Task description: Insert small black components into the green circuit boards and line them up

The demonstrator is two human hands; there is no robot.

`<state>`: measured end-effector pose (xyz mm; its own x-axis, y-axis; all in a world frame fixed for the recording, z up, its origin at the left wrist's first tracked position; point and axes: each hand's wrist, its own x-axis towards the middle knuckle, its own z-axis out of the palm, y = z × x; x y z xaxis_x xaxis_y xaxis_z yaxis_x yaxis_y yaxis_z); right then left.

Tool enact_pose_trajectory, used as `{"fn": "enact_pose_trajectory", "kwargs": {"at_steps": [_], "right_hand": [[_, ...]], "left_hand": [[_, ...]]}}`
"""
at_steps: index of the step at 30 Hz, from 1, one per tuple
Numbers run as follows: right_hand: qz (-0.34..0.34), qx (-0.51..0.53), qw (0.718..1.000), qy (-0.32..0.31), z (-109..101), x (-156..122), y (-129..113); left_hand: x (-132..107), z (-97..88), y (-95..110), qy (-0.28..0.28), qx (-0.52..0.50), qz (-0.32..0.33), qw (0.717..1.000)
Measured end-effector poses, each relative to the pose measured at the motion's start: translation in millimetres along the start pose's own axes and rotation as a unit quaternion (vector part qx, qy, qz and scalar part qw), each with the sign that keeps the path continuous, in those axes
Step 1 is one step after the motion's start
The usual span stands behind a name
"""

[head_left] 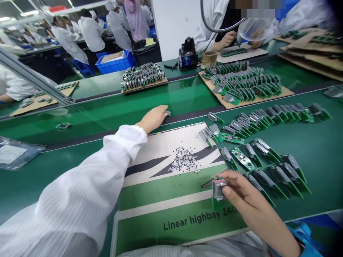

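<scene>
My left hand (pixel 154 118) reaches out over the near edge of the green belt, fingers closed on a small circuit board (pixel 168 113), mostly hidden by the hand. In my right hand (pixel 238 189), a green circuit board with a grey boxy part (pixel 219 190) is held upright between thumb and fingers. A thin greyish strip (pixel 208 183) juts out left of it; I cannot tell what it is. Beneath lies a printed cardboard sheet (pixel 166 207) bearing a pile of tiny black and white pieces (pixel 184 160). Several more circuit boards (pixel 270 176) lie in rows to the right.
Cardboard trays of boards (pixel 227 101) stand beyond the belt (pixel 107 110). One loose board (pixel 63 126) lies on the belt. A plastic bag (pixel 16 153) is at left. Across the bench, a co-worker's hand (pixel 225 41) is near more boards. A metal rail (pixel 34 75) slants at upper left.
</scene>
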<state>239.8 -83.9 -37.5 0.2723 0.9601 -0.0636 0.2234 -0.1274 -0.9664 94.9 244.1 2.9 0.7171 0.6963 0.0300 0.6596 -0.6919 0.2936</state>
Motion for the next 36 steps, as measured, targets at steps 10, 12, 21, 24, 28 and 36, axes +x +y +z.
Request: {"fn": "enact_pose_trajectory", "kwargs": {"at_steps": [10, 12, 21, 24, 28, 36], "right_hand": [[0.085, -0.223, 0.921, 0.307, -155.8, -28.3, 34.5], [0.098, -0.279, 0.891, 0.345, -174.9, -15.6, 43.6], [0.031, -0.342, 0.895, 0.286, -163.6, 23.6, 39.9], [-0.04, -0.381, 0.871, 0.307, -139.3, 20.4, 22.2], [-0.16, -0.395, 0.886, 0.183, -63.6, 28.7, 3.2], [-0.226, -0.416, 0.879, -0.062, 35.0, 66.5, 3.5]], "left_hand": [[32.7, 1.4, -9.5, 0.016, -0.005, -0.009, 1.0], [15.7, -14.4, -10.2, 0.032, -0.012, -0.024, 0.999], [-130.2, -53.0, 12.0, -0.041, -0.256, -0.165, 0.951], [-177.5, -47.3, 20.1, -0.072, -0.351, -0.182, 0.916], [-219.8, -27.0, 29.9, -0.108, -0.424, -0.125, 0.891], [-252.4, -3.4, 46.1, -0.139, -0.456, -0.129, 0.87]]}}
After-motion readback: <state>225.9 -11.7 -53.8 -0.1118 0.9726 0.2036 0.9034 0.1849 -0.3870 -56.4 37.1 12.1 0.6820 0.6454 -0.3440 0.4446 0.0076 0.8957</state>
